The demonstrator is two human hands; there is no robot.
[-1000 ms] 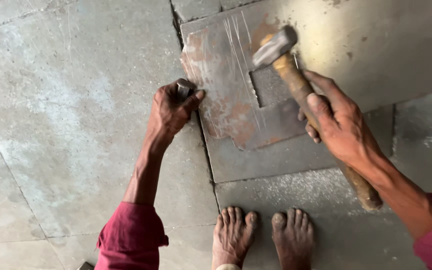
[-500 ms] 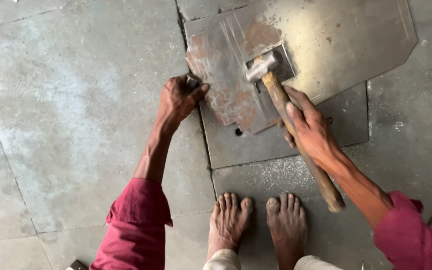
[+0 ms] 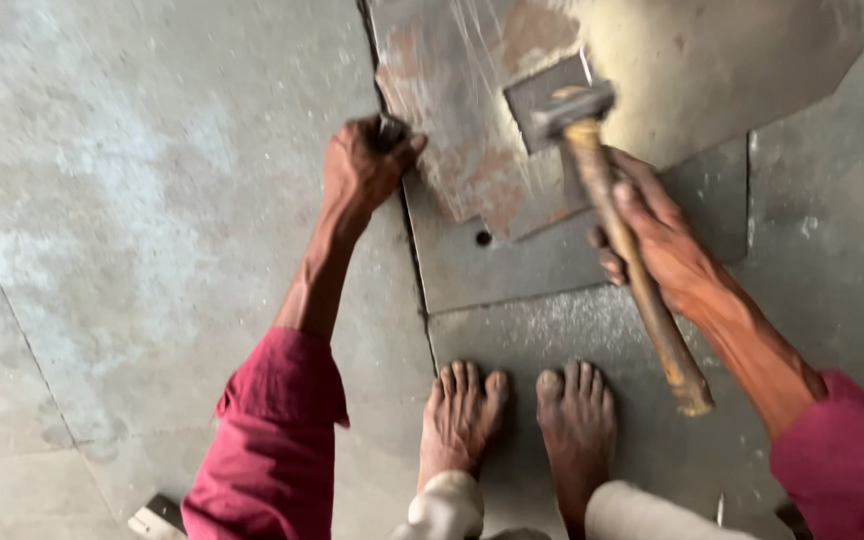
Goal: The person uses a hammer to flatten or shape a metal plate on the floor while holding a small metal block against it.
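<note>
Hammer (image 3: 612, 215) head sits on the small plate (image 3: 544, 95) atop the rusty sheet (image 3: 472, 150) on the floor. A skewed blow could glance off toward the bare feet (image 3: 517, 425) or kick the sheet sideways. Right hand (image 3: 657, 235) grip is wrapped tight mid-handle. Left hand (image 3: 362, 165) is closed on a small tool at the sheet's edge.

grey stone slab floor (image 3: 152, 200), dark joints between slabs, pale dusty patches, soft daylight
</note>
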